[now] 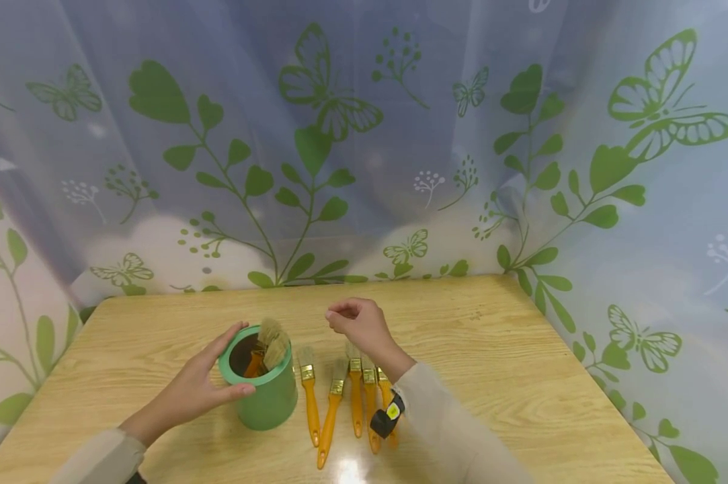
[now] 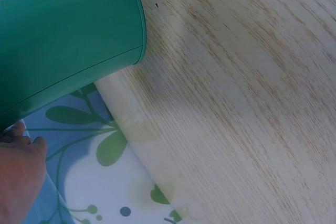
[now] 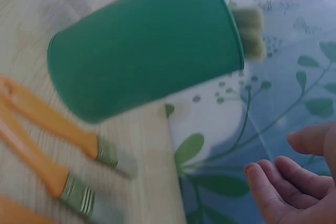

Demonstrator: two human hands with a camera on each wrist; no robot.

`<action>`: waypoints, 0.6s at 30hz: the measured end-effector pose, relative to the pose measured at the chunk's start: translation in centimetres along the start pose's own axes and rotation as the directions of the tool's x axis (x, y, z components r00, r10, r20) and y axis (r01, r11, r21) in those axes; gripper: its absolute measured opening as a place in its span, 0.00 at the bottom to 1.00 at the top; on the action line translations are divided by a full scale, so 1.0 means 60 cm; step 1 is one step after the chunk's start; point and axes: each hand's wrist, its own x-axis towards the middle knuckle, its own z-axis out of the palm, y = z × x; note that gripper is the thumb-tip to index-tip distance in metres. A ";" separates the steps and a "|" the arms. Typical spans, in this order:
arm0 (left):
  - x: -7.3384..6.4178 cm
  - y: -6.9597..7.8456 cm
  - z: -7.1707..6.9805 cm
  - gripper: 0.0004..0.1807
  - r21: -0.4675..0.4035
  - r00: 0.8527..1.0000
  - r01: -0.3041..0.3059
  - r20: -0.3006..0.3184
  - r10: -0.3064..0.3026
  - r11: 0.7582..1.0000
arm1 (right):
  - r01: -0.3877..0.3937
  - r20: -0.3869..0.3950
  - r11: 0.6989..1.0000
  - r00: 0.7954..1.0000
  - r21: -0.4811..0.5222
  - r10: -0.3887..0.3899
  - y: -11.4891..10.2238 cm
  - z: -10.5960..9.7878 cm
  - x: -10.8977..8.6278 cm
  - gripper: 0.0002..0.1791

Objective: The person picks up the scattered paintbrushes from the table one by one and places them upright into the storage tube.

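A green can (image 1: 268,403) stands upright on the table, with paintbrushes (image 1: 273,346) inside, bristles up and leaning toward the right rim. My left hand (image 1: 194,383) holds the can from the left, its thumb across the near side and the fingers round the far side. Over the table to the right of the can, my right hand (image 1: 364,329) is raised with loosely bent fingers. The right wrist view shows a gap between thumb and fingers (image 3: 278,187) and nothing held. Below this hand lie several paintbrushes with orange handles (image 1: 356,396).
Two of the loose brushes, one nearest the can (image 1: 310,403) and one slanting beside it (image 1: 330,420), have handle ends close together. A wood-grain table (image 1: 491,376) carries everything. Curtains with green leaves and butterflies (image 1: 339,168) hang behind it and along its sides.
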 end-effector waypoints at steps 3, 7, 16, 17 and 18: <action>0.000 -0.001 0.000 0.54 -0.005 1.000 -0.003 0.001 0.003 1.000 | -0.040 -0.014 0.999 0.999 -0.007 0.040 0.016 -0.017 -0.005 0.14; 0.000 0.000 0.000 0.54 -0.019 1.000 -0.002 0.006 0.002 1.000 | -0.102 -0.034 0.995 0.994 -0.007 0.102 0.041 -0.038 -0.014 0.14; 0.000 0.001 0.000 0.54 -0.019 1.000 0.011 0.011 -0.011 1.000 | -0.205 -0.088 0.979 0.975 0.001 0.204 0.100 -0.072 -0.040 0.13; 0.000 0.001 0.000 0.54 -0.022 1.000 0.013 0.011 -0.012 1.000 | -0.211 -0.099 0.978 0.973 -0.004 0.209 0.105 -0.075 -0.043 0.13; -0.001 0.001 0.000 0.54 -0.024 1.000 0.015 0.012 -0.014 1.000 | -0.220 -0.111 0.975 0.970 -0.012 0.217 0.109 -0.077 -0.046 0.13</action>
